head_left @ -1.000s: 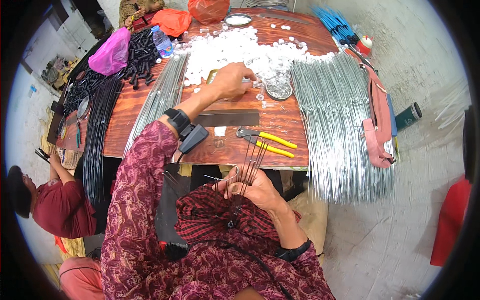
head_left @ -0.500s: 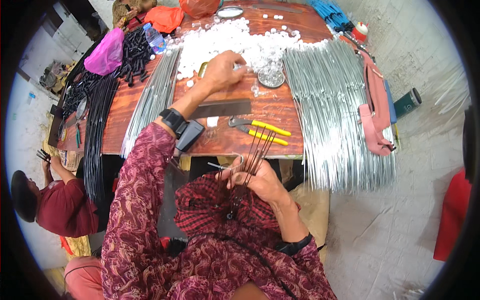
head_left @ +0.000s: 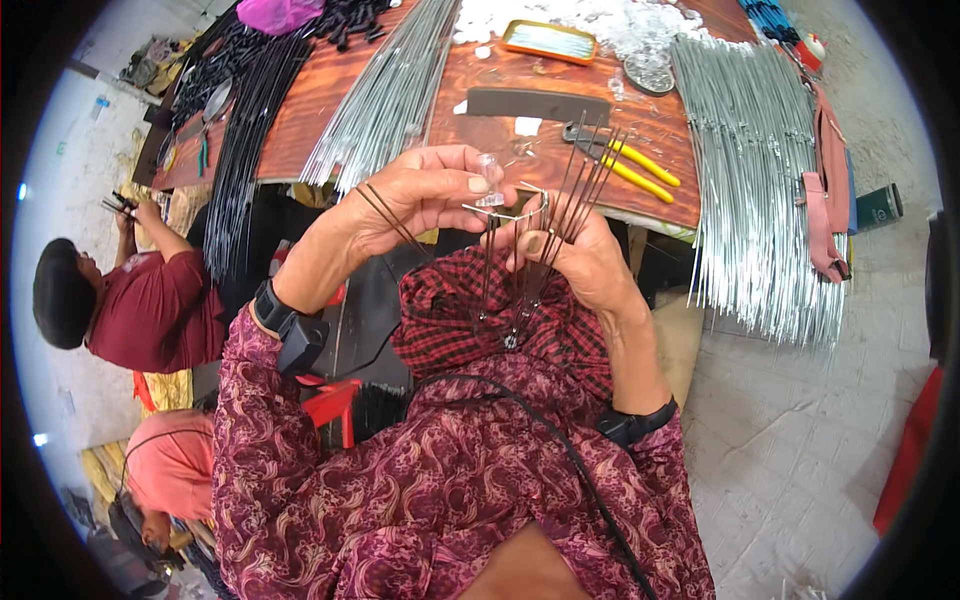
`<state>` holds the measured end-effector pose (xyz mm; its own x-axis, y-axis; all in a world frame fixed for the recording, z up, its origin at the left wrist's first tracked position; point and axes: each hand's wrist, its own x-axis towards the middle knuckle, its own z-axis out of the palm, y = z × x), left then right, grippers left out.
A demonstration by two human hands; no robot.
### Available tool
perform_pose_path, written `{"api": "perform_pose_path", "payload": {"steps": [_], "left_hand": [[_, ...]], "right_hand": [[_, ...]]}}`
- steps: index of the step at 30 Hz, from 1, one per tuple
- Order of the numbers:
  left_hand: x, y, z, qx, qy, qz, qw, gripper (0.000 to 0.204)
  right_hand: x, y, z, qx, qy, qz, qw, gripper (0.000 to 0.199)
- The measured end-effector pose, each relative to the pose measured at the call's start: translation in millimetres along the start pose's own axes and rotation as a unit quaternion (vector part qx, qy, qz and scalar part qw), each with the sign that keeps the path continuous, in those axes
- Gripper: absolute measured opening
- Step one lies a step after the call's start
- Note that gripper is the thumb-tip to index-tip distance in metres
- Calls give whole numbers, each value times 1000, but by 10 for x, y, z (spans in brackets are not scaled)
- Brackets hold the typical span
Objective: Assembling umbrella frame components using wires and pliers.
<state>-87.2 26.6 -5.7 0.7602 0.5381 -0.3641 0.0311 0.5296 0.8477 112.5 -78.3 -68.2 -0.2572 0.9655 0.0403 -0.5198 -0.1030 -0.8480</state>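
My left hand (head_left: 425, 195) pinches a small clear plastic piece (head_left: 489, 180) between thumb and fingers, just above my lap. My right hand (head_left: 585, 255) grips a bundle of thin dark metal ribs (head_left: 560, 215) that fan upward and meet at a hub (head_left: 511, 340) below. A thin wire ring (head_left: 510, 212) spans between the two hands, close to the plastic piece. A red and black checked cloth (head_left: 450, 320) lies on my lap under the ribs.
A wooden table (head_left: 330, 85) carries piles of silver rods (head_left: 750, 170), black rods (head_left: 235, 150), yellow-handled pliers (head_left: 625, 160), an orange tray (head_left: 550, 42) and white plastic pieces (head_left: 640, 20). A person in dark red (head_left: 150, 300) works at my left; another in pink (head_left: 165, 465) sits lower left.
My left hand came back from the pile of white pieces on the table to my lap, now holding a clear piece against the rib bundle. My head tilted down, closer to the hands.
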Motion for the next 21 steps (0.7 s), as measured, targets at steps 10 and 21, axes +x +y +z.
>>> {"api": "perform_pose_path", "payload": {"steps": [10, 21], "left_hand": [[-329, -35, 75, -2, -32, 58, 998, 37], [-362, -118, -7, -20, -39, 75, 996, 34]], "right_hand": [[-34, 34, 345, -35, -5, -1, 999, 24], [12, 107, 320, -62, 2, -5, 998, 26]]}}
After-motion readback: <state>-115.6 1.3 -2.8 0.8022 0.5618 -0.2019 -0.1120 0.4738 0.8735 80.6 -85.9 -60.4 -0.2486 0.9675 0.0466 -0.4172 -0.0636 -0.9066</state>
